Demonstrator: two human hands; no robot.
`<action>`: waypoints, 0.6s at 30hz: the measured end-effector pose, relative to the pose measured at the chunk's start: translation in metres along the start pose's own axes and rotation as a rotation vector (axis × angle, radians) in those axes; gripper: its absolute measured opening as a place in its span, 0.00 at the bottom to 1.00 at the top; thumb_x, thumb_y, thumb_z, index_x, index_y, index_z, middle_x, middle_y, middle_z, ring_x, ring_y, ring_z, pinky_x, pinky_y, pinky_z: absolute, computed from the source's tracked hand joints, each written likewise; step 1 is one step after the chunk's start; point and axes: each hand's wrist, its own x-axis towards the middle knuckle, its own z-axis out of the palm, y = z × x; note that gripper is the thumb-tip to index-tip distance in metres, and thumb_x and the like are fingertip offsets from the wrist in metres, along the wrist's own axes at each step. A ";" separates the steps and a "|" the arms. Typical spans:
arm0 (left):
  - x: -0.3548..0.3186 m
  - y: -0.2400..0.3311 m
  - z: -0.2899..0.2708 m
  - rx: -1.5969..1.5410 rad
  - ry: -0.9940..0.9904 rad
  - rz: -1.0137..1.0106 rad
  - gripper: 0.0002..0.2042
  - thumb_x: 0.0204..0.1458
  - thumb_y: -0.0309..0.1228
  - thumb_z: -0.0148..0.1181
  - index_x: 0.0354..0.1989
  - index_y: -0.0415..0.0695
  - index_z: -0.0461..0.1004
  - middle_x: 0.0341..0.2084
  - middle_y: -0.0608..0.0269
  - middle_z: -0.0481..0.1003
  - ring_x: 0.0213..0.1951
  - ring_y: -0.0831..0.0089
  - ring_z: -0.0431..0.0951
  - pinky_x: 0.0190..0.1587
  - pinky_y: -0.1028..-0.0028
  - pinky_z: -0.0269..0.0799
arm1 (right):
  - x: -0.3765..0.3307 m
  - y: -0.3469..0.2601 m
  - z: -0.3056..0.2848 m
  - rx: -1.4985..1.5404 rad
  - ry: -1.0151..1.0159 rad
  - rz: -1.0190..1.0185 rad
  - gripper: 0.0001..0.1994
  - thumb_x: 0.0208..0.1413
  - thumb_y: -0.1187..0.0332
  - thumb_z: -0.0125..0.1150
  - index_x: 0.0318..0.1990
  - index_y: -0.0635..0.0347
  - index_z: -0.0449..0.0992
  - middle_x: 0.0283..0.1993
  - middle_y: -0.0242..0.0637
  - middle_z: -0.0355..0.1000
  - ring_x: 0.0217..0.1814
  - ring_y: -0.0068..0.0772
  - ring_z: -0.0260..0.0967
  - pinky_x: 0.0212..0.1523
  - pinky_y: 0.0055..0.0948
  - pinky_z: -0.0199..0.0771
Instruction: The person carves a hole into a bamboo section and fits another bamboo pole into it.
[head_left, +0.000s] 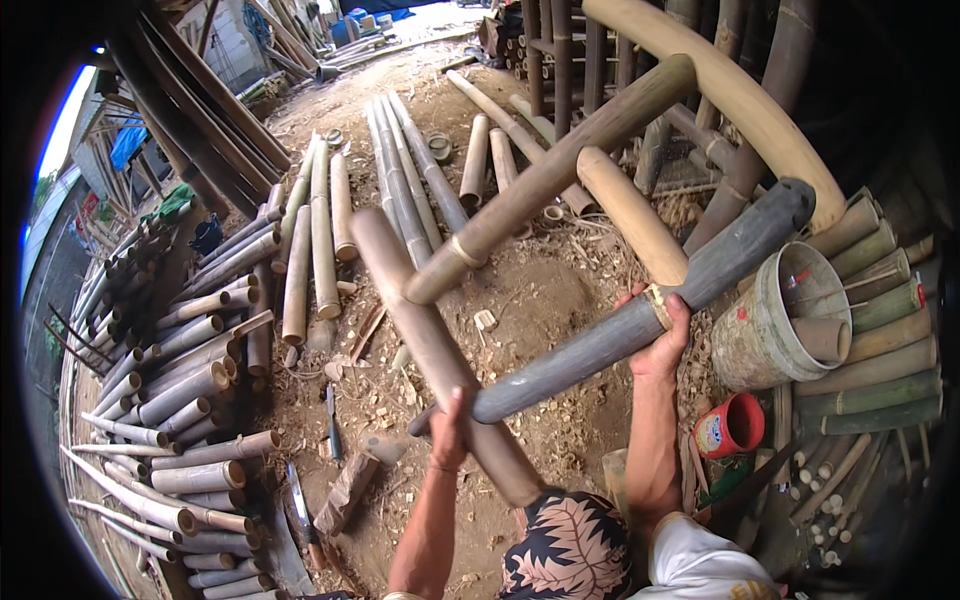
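Observation:
A bamboo frame [440, 345] is held tilted off the ground before me. One brown pole forms its near side, and two rails run from it to a pale curved pole [745, 95]. My left hand [449, 432] is closed on the brown pole, close to where the dark grey rail [580, 362] meets it; its fingers are partly hidden behind. Further right, my right hand [664, 345] grips that rail from below, its thumb by a notched joint. Above this thumb a short pale bamboo piece [632, 215] sticks out of the rail toward the other rail [545, 190].
Stacked bamboo lengths [190, 400] line the left. More cut poles [400, 170] lie ahead. At right stand a grey bucket [745, 335] and a red can [738, 425]. A chisel [333, 425], a knife [298, 500] and a wood block [347, 495] rest on the chip-strewn dirt.

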 end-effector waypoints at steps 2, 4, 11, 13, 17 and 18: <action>-0.012 0.037 0.010 0.133 0.108 0.161 0.46 0.44 0.55 0.71 0.59 0.27 0.61 0.50 0.45 0.71 0.49 0.57 0.75 0.53 0.64 0.73 | -0.005 0.003 -0.011 0.088 -0.103 -0.031 0.28 0.49 0.49 0.64 0.50 0.61 0.68 0.39 0.40 0.73 0.41 0.40 0.73 0.49 0.46 0.73; -0.023 0.074 0.016 0.201 0.183 0.332 0.45 0.42 0.54 0.73 0.58 0.28 0.64 0.46 0.45 0.73 0.47 0.59 0.76 0.52 0.66 0.73 | -0.003 0.018 -0.009 0.204 -0.161 -0.029 0.30 0.48 0.48 0.65 0.51 0.60 0.67 0.40 0.39 0.72 0.42 0.39 0.72 0.52 0.45 0.72; -0.055 0.163 0.017 0.359 0.274 0.688 0.42 0.41 0.52 0.72 0.55 0.29 0.67 0.42 0.49 0.74 0.43 0.62 0.76 0.48 0.65 0.73 | -0.006 0.046 0.017 0.464 -0.386 0.129 0.32 0.48 0.47 0.67 0.54 0.57 0.66 0.45 0.36 0.73 0.53 0.42 0.70 0.66 0.54 0.60; -0.052 0.180 -0.002 0.436 0.294 0.781 0.40 0.42 0.49 0.72 0.55 0.29 0.67 0.42 0.50 0.76 0.44 0.64 0.77 0.49 0.67 0.72 | -0.008 0.060 0.019 0.470 -0.504 0.119 0.32 0.48 0.46 0.68 0.54 0.58 0.67 0.46 0.37 0.74 0.53 0.42 0.70 0.66 0.54 0.59; -0.079 0.185 -0.044 0.504 0.380 0.943 0.30 0.46 0.42 0.68 0.53 0.34 0.71 0.39 0.52 0.77 0.39 0.67 0.76 0.44 0.64 0.72 | -0.046 0.102 0.013 0.582 -0.346 0.196 0.36 0.47 0.39 0.66 0.53 0.59 0.68 0.50 0.38 0.74 0.55 0.41 0.70 0.66 0.54 0.60; -0.087 0.187 -0.053 0.582 0.462 0.862 0.29 0.46 0.41 0.68 0.53 0.35 0.71 0.39 0.52 0.77 0.38 0.67 0.75 0.43 0.64 0.72 | -0.077 0.100 0.006 0.512 -0.313 0.206 0.37 0.48 0.37 0.63 0.52 0.62 0.69 0.50 0.40 0.73 0.56 0.43 0.71 0.68 0.55 0.58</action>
